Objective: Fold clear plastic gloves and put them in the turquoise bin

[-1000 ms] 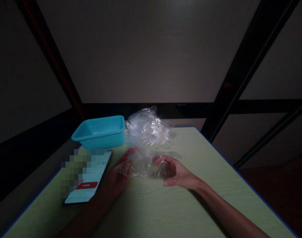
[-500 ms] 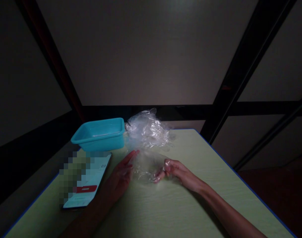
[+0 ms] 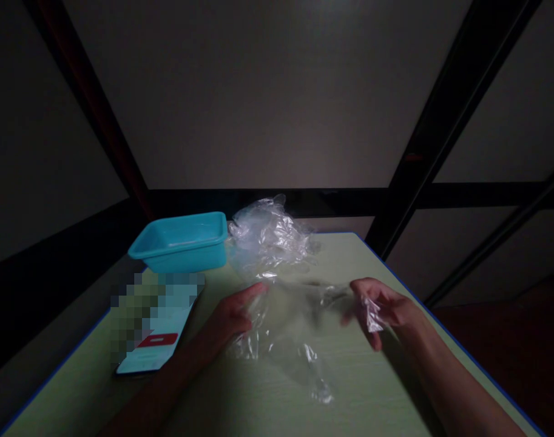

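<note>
A thin clear disposable plastic glove (image 3: 295,340) is stretched between my two hands, low over the table. My left hand (image 3: 235,312) is closed on its left edge, with the fingers pointing toward the middle. On the other side, my right hand (image 3: 383,306) pinches a bunched, shiny end of the film between thumb and fingers. A finger-like part of the glove hangs toward me. Behind it lies a crumpled pile of clear plastic gloves (image 3: 272,233).
An open turquoise plastic basin (image 3: 185,261) stands at the back left, beside the pile. In front of it lies a phone (image 3: 167,337) with a lit, partly blurred screen. The pale wooden table (image 3: 395,388) has a blue edge; a panelled wall rises behind.
My right hand has moved right, pulling the glove out wide. The glove was bunched between my hands and now spreads, with part of it hanging toward me. My left hand has shifted slightly right.
</note>
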Motion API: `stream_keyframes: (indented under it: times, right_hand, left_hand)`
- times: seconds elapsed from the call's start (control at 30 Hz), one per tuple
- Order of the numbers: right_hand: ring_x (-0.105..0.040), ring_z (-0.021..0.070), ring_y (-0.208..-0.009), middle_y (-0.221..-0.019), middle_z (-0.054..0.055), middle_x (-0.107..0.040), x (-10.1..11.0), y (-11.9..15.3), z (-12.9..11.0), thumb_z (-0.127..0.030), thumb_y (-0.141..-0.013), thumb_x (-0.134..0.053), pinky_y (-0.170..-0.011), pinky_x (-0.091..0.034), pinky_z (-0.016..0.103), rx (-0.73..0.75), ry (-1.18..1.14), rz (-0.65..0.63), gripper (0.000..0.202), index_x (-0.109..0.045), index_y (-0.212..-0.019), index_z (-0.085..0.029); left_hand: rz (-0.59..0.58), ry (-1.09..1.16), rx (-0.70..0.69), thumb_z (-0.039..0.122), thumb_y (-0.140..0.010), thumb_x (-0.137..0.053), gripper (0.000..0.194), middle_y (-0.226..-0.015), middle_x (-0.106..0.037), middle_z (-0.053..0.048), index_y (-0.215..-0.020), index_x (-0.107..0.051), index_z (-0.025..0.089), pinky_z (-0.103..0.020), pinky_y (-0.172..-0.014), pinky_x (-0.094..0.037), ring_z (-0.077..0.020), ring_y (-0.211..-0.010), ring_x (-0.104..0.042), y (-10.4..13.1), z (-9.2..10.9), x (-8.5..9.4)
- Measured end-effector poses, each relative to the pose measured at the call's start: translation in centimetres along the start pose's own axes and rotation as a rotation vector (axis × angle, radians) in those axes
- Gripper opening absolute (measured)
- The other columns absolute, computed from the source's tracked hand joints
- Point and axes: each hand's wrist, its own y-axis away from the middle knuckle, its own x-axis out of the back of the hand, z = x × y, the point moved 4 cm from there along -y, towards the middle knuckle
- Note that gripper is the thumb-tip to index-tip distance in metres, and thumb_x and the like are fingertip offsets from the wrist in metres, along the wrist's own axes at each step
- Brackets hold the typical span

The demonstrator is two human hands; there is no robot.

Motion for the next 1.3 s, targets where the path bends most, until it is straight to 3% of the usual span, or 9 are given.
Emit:
stream_keyframes:
  times: [0.13,0.23,0.4,0.53,0.63,0.77,0.93,1.07,1.3]
  right_hand:
    - [-0.033,0.0063,-0.016,-0.024,-0.016,-0.038,1.7,2.0,-1.6,-0.063,-0.059,-0.069,-0.048,-0.044,0.020,0.403,0.027,0.049,0.049,-0.039,-0.057,-0.024]
    - [-0.012,0.0030,-0.015,-0.022,-0.019,-0.027,2.0,2.6,-3.3,-0.061,-0.057,-0.071,-0.036,-0.034,0.019,0.585,0.041,0.398,0.047,-0.041,-0.056,-0.025]
    - [-0.047,0.0064,-0.036,-0.051,-0.008,-0.060,0.9,0.3,-3.8,-0.038,-0.060,-0.078,-0.048,-0.041,0.022,0.253,0.176,0.786,0.029,-0.054,-0.065,-0.023]
    - [-0.061,0.0133,-0.059,-0.063,0.001,-0.065,0.7,-1.9,-1.9,-0.032,-0.068,-0.069,-0.062,-0.047,0.028,0.088,0.516,0.798,0.020,-0.054,-0.065,-0.019]
    - [-0.062,0.0161,-0.066,-0.067,0.002,-0.064,0.0,-2.9,-0.2,-0.029,-0.075,-0.061,-0.065,-0.048,0.031,0.033,0.765,0.732,0.014,-0.055,-0.068,-0.018]
    - [-0.063,0.0215,-0.089,-0.094,0.009,-0.068,-2.5,-3.9,1.5,-0.022,-0.083,-0.049,-0.079,-0.049,0.038,-0.035,1.040,0.508,0.016,-0.062,-0.091,-0.016]
    - [-0.044,0.0258,-0.122,-0.132,0.015,-0.048,-3.9,-4.3,3.4,-0.026,-0.079,-0.063,-0.101,-0.036,0.043,-0.128,1.218,0.304,0.059,-0.040,-0.132,-0.016]
    - [-0.041,0.0306,-0.123,-0.135,0.018,-0.044,-3.1,-4.4,4.4,-0.032,-0.070,-0.072,-0.102,-0.031,0.049,-0.198,1.285,0.304,0.081,-0.030,-0.138,-0.015]
    - [-0.054,0.0280,-0.097,-0.107,0.013,-0.060,-2.1,-4.2,3.9,-0.034,-0.065,-0.074,-0.085,-0.040,0.046,-0.233,1.288,0.482,0.077,-0.039,-0.131,-0.017]
  left_hand:
    - [-0.078,-0.149,0.027,0.018,-0.057,-0.054,0.067,-0.092,-0.070,-0.003,-0.124,-0.055,0.018,-0.028,-0.062,-0.047,-0.0232,-0.078,-0.062,0.5,0.0,0.0]
    - [-0.077,-0.220,0.041,0.023,-0.061,-0.054,0.058,-0.081,-0.069,-0.003,-0.118,-0.059,0.017,-0.025,-0.052,-0.044,-0.0181,-0.062,-0.060,0.8,0.2,-0.1]
    - [0.127,-0.445,0.012,0.033,-0.066,-0.052,0.036,-0.078,-0.069,-0.004,-0.091,-0.069,0.014,-0.026,-0.053,-0.046,-0.0183,-0.061,-0.059,0.5,0.6,0.4]
    - [0.372,-0.704,-0.087,0.030,-0.067,-0.050,0.030,-0.087,-0.066,-0.007,-0.086,-0.066,0.014,-0.034,-0.066,-0.050,-0.0217,-0.072,-0.061,0.6,0.8,0.9]
    - [0.488,-0.910,-0.378,0.023,-0.070,-0.048,0.026,-0.094,-0.063,-0.008,-0.088,-0.065,0.016,-0.038,-0.078,-0.050,-0.0237,-0.086,-0.060,1.5,1.5,0.0]
    - [0.313,-0.993,-0.675,0.012,-0.076,-0.043,0.027,-0.094,-0.065,-0.009,-0.092,-0.064,0.016,-0.033,-0.080,-0.052,-0.0201,-0.089,-0.061,2.6,1.6,-3.0]
    - [0.009,-1.144,-0.581,0.017,-0.078,-0.051,0.046,-0.130,-0.051,-0.015,-0.123,-0.050,0.012,-0.041,-0.097,-0.044,-0.0261,-0.120,-0.047,2.9,0.4,-5.3]
    - [-0.139,-1.217,-0.420,0.023,-0.077,-0.058,0.066,-0.145,-0.030,-0.018,-0.136,-0.034,0.009,-0.047,-0.105,-0.033,-0.0292,-0.133,-0.028,2.9,-0.5,-5.4]
    - [-0.287,-1.227,-0.225,0.037,-0.075,-0.063,0.073,-0.150,-0.014,-0.011,-0.139,-0.032,0.022,-0.053,-0.108,-0.018,-0.0319,-0.137,-0.011,2.9,-0.1,-5.8]
